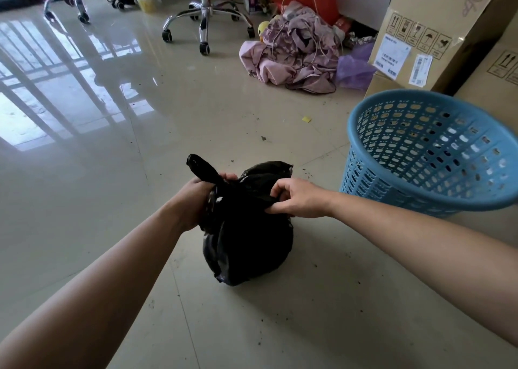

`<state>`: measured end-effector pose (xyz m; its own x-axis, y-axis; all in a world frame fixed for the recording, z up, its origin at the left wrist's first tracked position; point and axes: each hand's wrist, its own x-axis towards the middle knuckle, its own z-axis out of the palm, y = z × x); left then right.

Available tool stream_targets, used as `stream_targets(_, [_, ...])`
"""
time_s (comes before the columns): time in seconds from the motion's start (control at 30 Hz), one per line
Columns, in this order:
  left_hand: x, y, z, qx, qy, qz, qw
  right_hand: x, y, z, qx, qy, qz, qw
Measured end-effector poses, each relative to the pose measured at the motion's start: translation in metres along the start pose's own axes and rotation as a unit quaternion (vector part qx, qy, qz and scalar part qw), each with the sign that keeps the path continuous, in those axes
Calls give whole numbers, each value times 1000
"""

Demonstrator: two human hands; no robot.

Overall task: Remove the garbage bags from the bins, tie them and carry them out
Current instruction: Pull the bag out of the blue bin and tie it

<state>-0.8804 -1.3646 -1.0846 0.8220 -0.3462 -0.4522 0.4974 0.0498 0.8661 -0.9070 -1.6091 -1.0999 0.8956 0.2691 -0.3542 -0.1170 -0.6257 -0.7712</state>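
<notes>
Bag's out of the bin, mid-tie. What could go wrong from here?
1. The right hand pinches a taut strip of the black bag; thin plastic may tear.
2. The flap above the left hand looks short, so a knot could slip loose.
3. Dark specks dot the floor tiles; an unclosed bag might spill more when lifted.

bag on floor | bin right of it (boxes behind) | clothes pile beyond
</notes>
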Motion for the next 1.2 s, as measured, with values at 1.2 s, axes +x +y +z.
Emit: stream_targets(1.2, [0,19,28,124,50,147,980,8,-28,-30,-184,107,-117,970])
